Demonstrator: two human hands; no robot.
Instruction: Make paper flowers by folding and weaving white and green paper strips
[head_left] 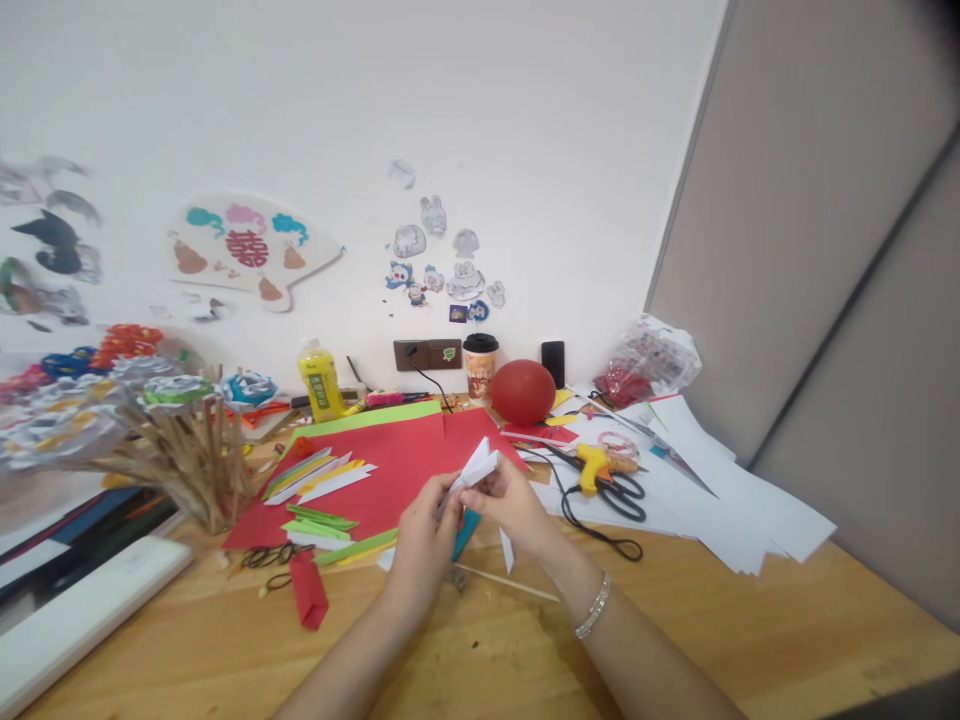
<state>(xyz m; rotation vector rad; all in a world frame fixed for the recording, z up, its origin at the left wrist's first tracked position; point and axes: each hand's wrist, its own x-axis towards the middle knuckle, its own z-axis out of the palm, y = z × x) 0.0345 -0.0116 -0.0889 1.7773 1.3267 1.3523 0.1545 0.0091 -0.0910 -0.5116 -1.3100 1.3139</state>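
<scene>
A folded piece of white paper (478, 465) is held between both hands above the middle of the table. My left hand (429, 525) is closed around its lower left part. From the right, my right hand (514, 500) pinches the same paper with thumb and fingers. Behind and left of the hands lies a red sheet (405, 462) with folded white and yellow paper strips (330, 475) on it. Green folded strips (321, 522) lie near its front edge. Below the hands, a thin stick (510, 582) rests on the wooden table (480, 670).
Yellow glue gun (596, 468), black-handled scissors (622, 495) and white sheets (750, 500) lie at right. Behind are a red balloon (523, 393), a cup (480, 370) and a yellow bottle (321, 382). Paper flowers on sticks (199, 470) stand left; a red folded piece (307, 590) lies in front.
</scene>
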